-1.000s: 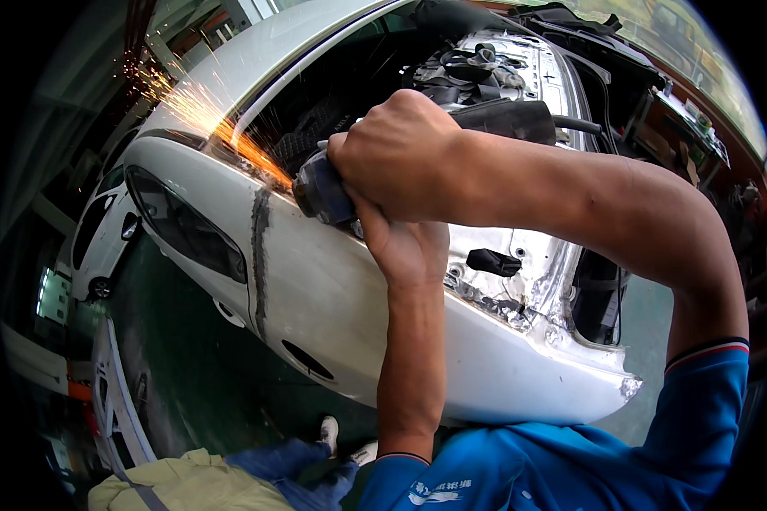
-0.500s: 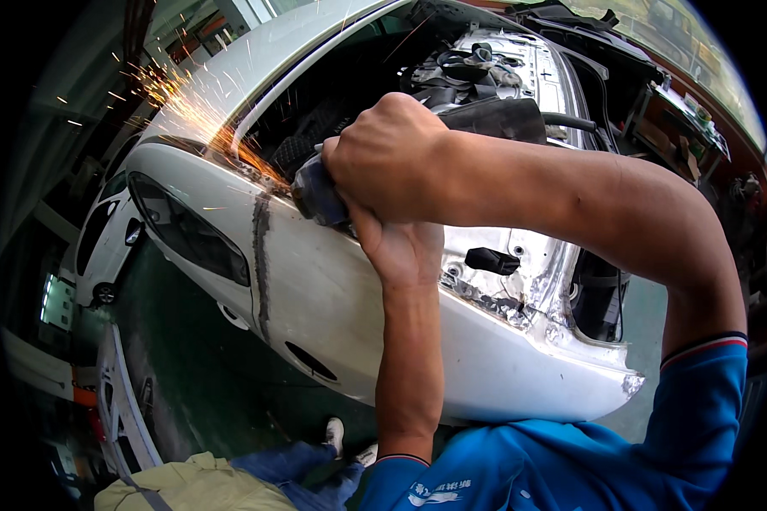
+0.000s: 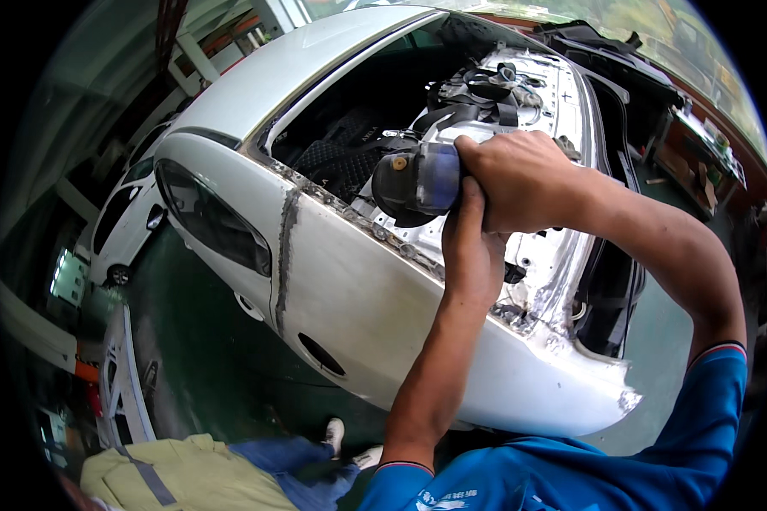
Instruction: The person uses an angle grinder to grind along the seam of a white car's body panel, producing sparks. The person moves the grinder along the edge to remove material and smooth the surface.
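Both my hands are closed around an angle grinder (image 3: 437, 177) with a dark guard and a blue-grey head. My right hand (image 3: 524, 180) wraps its body from above. My left hand (image 3: 475, 255) grips from below, thumb up against the tool. The grinder is in the air above the stripped rear of a white car body (image 3: 349, 289), apart from its metal. Bare, rough metal runs along the rear panel's top edge (image 3: 349, 215). A dark ground seam (image 3: 286, 255) goes down the panel behind the side window. No sparks show.
Black straps (image 3: 486, 89) lie on the bare metal deck inside the car. A person in a yellow-green top (image 3: 175, 473) is close by at lower left. A white panel (image 3: 126, 375) stands at left, another white car (image 3: 128, 226) behind it. A cluttered bench (image 3: 698, 140) is at right.
Both hands have brought the grinder right and toward me, lifting it off the panel's edge. The stream of sparks has stopped. The view has shifted slightly.
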Demonstrator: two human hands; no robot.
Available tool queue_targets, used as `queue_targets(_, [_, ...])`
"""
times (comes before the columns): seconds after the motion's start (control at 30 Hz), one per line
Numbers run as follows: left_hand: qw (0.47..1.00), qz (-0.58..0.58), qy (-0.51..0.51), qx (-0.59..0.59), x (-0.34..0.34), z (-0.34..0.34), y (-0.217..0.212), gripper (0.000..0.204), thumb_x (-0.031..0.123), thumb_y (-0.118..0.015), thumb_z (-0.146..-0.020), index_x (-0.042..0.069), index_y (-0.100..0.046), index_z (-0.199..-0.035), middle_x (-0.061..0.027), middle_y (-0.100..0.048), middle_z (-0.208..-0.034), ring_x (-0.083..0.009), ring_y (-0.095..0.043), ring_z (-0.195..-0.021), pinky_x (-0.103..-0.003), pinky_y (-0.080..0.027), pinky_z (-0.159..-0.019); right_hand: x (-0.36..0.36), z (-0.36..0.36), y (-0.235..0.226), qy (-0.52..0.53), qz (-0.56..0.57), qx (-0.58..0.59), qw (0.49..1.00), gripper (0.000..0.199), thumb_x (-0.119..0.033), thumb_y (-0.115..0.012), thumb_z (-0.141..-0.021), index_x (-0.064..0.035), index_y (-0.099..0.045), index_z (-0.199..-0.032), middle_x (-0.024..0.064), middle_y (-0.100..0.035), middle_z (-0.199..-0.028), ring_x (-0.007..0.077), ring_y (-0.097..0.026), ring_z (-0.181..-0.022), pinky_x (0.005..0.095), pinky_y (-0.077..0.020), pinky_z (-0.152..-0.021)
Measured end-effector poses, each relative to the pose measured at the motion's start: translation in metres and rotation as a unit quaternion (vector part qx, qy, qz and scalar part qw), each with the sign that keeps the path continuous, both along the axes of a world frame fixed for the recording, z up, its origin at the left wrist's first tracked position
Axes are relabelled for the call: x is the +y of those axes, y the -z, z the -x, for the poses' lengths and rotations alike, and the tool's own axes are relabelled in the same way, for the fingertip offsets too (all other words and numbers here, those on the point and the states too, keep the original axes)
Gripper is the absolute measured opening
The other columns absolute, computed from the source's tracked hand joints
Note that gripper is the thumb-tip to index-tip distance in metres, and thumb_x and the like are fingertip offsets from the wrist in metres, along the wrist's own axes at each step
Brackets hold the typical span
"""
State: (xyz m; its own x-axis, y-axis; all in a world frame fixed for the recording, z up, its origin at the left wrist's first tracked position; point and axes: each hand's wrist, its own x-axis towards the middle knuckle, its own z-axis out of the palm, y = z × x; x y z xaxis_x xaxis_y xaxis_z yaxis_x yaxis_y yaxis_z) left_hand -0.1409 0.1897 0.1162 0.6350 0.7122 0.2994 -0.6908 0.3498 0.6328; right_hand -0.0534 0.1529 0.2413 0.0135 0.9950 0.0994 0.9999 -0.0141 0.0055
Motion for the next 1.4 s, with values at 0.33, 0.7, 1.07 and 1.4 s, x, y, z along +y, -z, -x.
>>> queue_targets(0.33, [0.981,0.038,0.191,0.023,0.014,0.043,-0.015,0.063,0.052,-0.044,-0.106,0.003,-0.042,-0.147,-0.0123,-0.054,-0.139,-0.0214,-0.054,-0.130,-0.043,-0.045,-0.108,0.001,0.033,-0.011,0.140,0.044,0.058,0.987,0.055,-0.014,-0.086,-0.059,-0.0002,-0.064,-0.108,0.0211,-0.071,-0.091,0.0366,-0.071,-0.090,0.0440,-0.0561,-0.083])
queue_targets(0.7, [0.977,-0.046,0.120,-0.168,0.067,0.048,-0.082,0.060,0.054,-0.038,-0.107,0.008,-0.044,-0.146,-0.0111,-0.056,-0.139,-0.0207,-0.055,-0.129,-0.043,-0.045,-0.109,0.059,0.118,-0.101,0.205,0.008,-0.061,0.977,0.028,-0.017,-0.077,-0.070,-0.0041,-0.069,-0.093,0.0169,-0.071,-0.090,0.0274,-0.069,-0.090,0.0391,-0.0536,-0.080])
queue_targets(1.07, [0.993,0.050,0.063,-0.085,0.087,0.044,-0.024,0.063,0.052,-0.041,-0.107,0.009,-0.033,-0.153,-0.0086,-0.049,-0.146,-0.0181,-0.049,-0.135,-0.037,-0.038,-0.112,0.089,0.065,-0.020,0.038,-0.047,-0.034,0.998,0.034,-0.016,-0.073,-0.073,-0.0090,-0.065,-0.105,0.0101,-0.068,-0.077,0.0317,-0.069,-0.077,0.0444,-0.0492,-0.064])
queue_targets(1.4, [0.995,0.061,0.012,-0.083,0.091,0.043,-0.009,0.065,0.057,-0.042,-0.105,0.010,-0.039,-0.150,-0.0065,-0.050,-0.145,-0.0180,-0.049,-0.134,-0.038,-0.039,-0.112,0.108,0.061,-0.006,-0.005,-0.015,-0.045,0.999,0.032,-0.017,-0.073,-0.074,-0.0062,-0.065,-0.102,0.0121,-0.070,-0.080,0.0327,-0.071,-0.082,0.0439,-0.0528,-0.070])
